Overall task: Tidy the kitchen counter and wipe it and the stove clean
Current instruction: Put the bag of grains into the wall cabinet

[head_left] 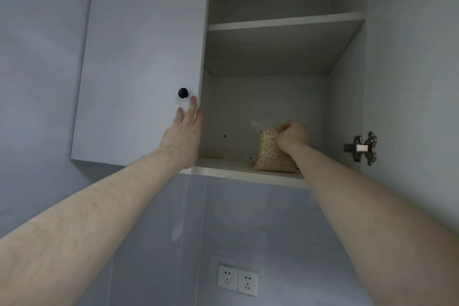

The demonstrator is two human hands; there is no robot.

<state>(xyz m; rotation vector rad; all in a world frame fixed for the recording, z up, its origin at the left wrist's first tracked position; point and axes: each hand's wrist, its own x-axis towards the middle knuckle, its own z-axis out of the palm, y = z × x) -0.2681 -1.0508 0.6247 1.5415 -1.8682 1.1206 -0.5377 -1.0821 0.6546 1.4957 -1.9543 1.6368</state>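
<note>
A clear bag of pale oats [269, 154] stands on the bottom shelf [223, 169] of an open wall cupboard. My right hand [294, 135] reaches into the cupboard and grips the bag near its top right. My left hand [185, 131] lies flat with straight fingers against the closed left cupboard door [139, 69], just below its black knob [183, 93] and at the door's right edge.
An upper shelf [285, 22] spans the cupboard with nothing visible on it. The open right door [409, 82] carries a metal hinge [363, 148]. A double wall socket [237, 280] sits on the tiled wall below.
</note>
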